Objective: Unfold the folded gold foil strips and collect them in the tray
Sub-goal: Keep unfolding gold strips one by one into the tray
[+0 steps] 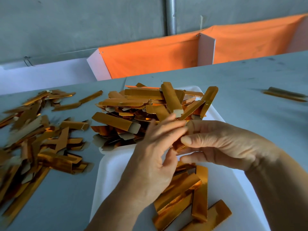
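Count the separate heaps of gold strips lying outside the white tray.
2. A big loose heap covers the table left of the white tray; a small blurred bundle lies far right. More may sit beyond the left edge.

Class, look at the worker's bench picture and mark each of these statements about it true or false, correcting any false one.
1. Both hands, left hand and right hand, work on one gold strip. True.
2. The tray is black. False: it is white.
3. Loose strips lie on the table left of the tray. True.
4. The cloth behind the table is blue. False: it is orange.
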The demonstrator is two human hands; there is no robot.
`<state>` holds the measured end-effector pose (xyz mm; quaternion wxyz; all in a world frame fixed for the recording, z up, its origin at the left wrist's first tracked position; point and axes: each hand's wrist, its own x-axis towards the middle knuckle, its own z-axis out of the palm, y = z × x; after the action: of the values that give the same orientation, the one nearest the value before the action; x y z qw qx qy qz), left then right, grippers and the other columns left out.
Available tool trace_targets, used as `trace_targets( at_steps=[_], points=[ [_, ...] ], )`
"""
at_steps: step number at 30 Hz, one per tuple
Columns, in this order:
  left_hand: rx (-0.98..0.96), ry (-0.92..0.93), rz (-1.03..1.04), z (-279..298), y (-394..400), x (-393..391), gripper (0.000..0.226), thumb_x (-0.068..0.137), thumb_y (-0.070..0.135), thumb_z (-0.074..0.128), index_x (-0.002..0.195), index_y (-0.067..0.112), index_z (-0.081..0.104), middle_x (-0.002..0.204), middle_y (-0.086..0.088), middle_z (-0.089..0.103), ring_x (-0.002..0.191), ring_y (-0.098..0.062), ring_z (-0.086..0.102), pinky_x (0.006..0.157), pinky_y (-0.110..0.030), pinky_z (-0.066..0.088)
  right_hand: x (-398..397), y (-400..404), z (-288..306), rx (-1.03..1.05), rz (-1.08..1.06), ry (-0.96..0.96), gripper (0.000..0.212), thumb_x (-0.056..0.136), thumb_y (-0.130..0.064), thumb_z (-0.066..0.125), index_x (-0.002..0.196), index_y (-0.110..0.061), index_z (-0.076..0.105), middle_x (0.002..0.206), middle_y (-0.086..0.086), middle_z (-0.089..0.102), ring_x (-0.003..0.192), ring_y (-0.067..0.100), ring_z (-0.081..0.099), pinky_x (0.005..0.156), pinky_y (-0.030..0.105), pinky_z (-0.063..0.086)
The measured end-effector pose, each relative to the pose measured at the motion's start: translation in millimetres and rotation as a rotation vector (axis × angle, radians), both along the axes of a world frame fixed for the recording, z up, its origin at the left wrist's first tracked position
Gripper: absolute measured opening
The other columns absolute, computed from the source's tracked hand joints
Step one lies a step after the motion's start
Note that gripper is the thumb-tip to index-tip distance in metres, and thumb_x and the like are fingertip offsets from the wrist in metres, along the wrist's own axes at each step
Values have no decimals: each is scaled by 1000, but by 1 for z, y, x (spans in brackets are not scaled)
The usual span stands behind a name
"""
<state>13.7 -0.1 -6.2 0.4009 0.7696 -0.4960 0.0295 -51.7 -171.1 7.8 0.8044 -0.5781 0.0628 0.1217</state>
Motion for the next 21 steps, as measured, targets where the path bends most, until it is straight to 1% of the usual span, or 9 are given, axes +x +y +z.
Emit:
trace_targets(
  at_steps=[2,5,8,10,11,14,16,19,21],
  points=[
    [-79,125,-66,2,0,-2,48,85,-3,49,127,19,59,139,18,46,134,3,34,105,-14,34,1,3,1,28,-36,-25,55,69,-5,67,117,12,47,99,19,70,97,31,69,85,38,57],
    [-275,335,-116,2,1,-2,42,86,1,47,124,16,60,139,10,48,130,-3,42,91,-11,45,1,10,5,-64,-79,-46,34,65,-6,74,93,-1,54,92,15,72,91,28,71,84,39,58],
    [-434,499,-13,-3,0,4,48,85,15,63,131,26,52,136,11,52,127,0,45,90,-9,44,4,23,4,-560,-90,-8,37,65,-13,85,85,-11,54,90,8,71,82,22,73,79,40,59],
    [-426,579,81,-8,-1,8,62,79,20,72,134,33,47,122,17,62,115,3,55,84,-13,49,7,32,1,-930,-62,-13,32,69,-23,83,81,-23,54,86,-2,68,80,15,68,76,36,59],
    [-394,582,114,-10,-2,9,65,79,17,70,136,35,43,115,18,65,110,2,59,83,-16,51,8,35,0,-1002,-38,-18,30,71,-27,82,81,-25,54,85,-5,67,80,12,66,76,34,59],
    [-308,555,167,-13,-1,12,72,87,6,63,143,36,30,115,17,66,107,-1,62,90,-27,50,6,35,2,-837,38,-17,24,78,-26,77,86,-17,56,83,-1,73,75,11,72,71,30,60],
    [-270,615,146,-11,1,13,66,89,7,60,142,37,35,122,11,64,111,-1,59,95,-30,47,3,26,6,-693,-40,0,24,79,-25,74,88,-10,58,81,4,73,72,11,72,63,23,58],
    [-163,648,41,-9,3,10,49,93,5,52,122,44,54,109,17,69,104,0,63,87,-23,52,0,15,9,-517,-276,-46,38,74,-34,68,96,-5,60,84,7,73,70,13,71,59,19,54],
    [-128,659,5,-7,3,7,48,94,8,51,112,52,57,99,17,71,96,0,66,78,-14,52,0,14,9,-388,-362,-91,44,69,-34,66,100,-3,60,85,8,73,68,13,69,57,18,52]
  ],
)
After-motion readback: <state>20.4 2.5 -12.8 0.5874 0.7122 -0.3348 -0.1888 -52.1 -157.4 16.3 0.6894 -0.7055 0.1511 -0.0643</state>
